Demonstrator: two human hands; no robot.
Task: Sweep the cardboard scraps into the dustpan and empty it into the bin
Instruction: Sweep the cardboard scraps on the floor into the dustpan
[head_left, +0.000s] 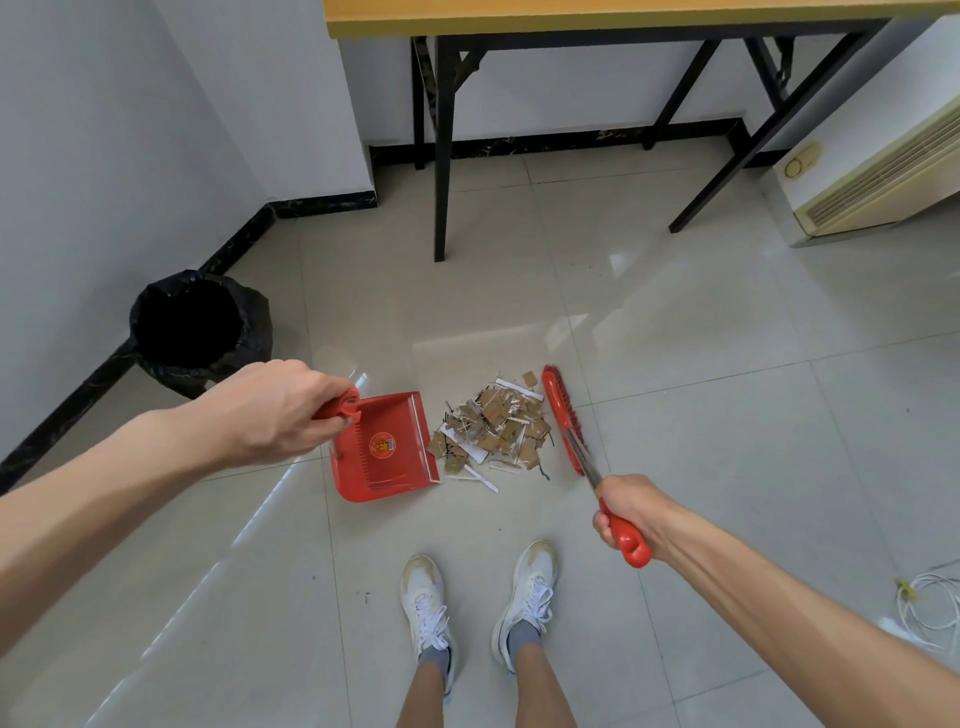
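- Nearest, two white sneakers (478, 603) planted side by side on pale floor tiles (727, 467), toes pointing toward the debris.
- Right forearm stretched in from the lower right corner, right hand (631, 512) wrapped tight around the red grip of a broom (566, 421), metal shaft slanting up and left from the fist.
- Left forearm reaching in from the left edge, left hand (270, 408) knuckles-up, fingers curled closed on the short red handle of a dustpan (382, 447).
- Dustpan flat on the tiles, open lip turned right, toward the pile; a round emblem on its inner face.
- Cardboard scraps (493, 428) heaped between the two tools: brown bits mixed with white strips, left edge of the heap touching or just short of the pan's lip, cannot tell which.
- Red broom head set down on the heap's right side, bristles facing the scraps.
- Farther left, by the wall, a bin (200, 330) lined with a black bag, mouth open, well apart from the pan.
- White cable (930, 608) coiled at the right edge.
- Beyond, black legs of a wood-topped table (597, 15) against the white wall, and a cream vented unit (878, 176) at far right.
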